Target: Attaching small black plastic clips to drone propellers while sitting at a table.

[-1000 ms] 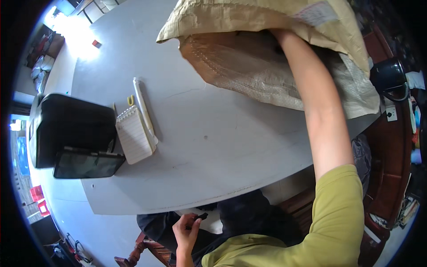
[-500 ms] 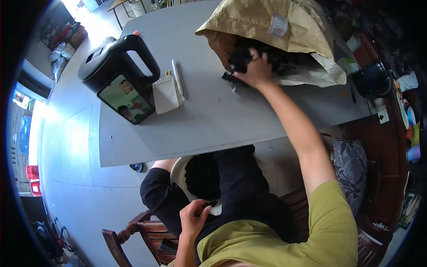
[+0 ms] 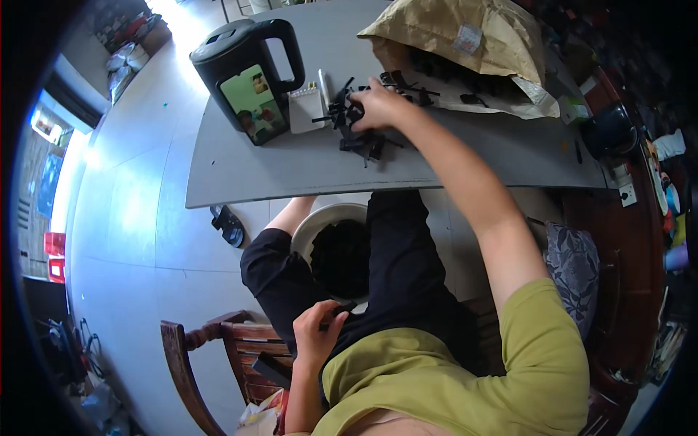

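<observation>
Head view, reading left to right: a black electric kettle [image 3: 247, 69] stands at the worktop's [image 3: 291, 171] left end with a small white notepad [image 3: 305, 109] just beside it. Down by the lap, the left hand [image 3: 314, 334] pinches a small dark piece over a white bowl [image 3: 320, 225] held between the knees. Further right, the right hand [image 3: 378, 109] lies spread, fingers curled over a heap of small black plastic parts [image 3: 356, 131] pulled clear of the brown paper sack [image 3: 465, 36]. It looks like the gathering step; next would seem to call for closing on a few parts and bringing them toward the bowl.
</observation>
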The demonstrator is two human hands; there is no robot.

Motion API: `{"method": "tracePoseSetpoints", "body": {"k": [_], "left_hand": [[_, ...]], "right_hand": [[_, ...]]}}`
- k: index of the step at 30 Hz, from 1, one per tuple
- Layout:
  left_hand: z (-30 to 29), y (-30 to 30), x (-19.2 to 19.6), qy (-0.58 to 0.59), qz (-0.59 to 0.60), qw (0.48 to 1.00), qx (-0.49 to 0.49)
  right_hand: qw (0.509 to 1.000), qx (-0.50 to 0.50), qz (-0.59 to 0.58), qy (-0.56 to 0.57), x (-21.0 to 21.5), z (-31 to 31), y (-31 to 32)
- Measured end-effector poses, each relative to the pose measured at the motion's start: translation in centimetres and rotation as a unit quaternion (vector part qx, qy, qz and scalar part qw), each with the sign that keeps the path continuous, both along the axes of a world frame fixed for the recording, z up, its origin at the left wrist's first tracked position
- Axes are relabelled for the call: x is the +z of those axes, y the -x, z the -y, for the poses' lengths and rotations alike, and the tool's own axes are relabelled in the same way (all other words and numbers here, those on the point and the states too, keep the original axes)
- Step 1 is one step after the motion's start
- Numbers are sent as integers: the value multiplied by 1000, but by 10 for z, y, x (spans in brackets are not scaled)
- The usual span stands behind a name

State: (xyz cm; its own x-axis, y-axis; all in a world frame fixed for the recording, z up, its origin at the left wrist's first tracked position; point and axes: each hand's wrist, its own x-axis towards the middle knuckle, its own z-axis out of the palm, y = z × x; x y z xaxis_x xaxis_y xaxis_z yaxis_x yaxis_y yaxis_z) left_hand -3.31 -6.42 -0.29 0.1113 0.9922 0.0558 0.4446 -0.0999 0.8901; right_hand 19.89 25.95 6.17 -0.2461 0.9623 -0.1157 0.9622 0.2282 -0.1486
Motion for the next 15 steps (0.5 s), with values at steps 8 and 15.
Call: {"method": "tracePoseSetpoints", "body": {"k": [8, 15], "left_hand": [[5, 7, -4, 35, 49, 998, 20], [-20, -1, -4, -4, 85, 995, -49]], "right_hand": [[961, 24, -88, -261, 33, 24, -18], [961, 106, -18, -254, -22, 67, 7]]}}
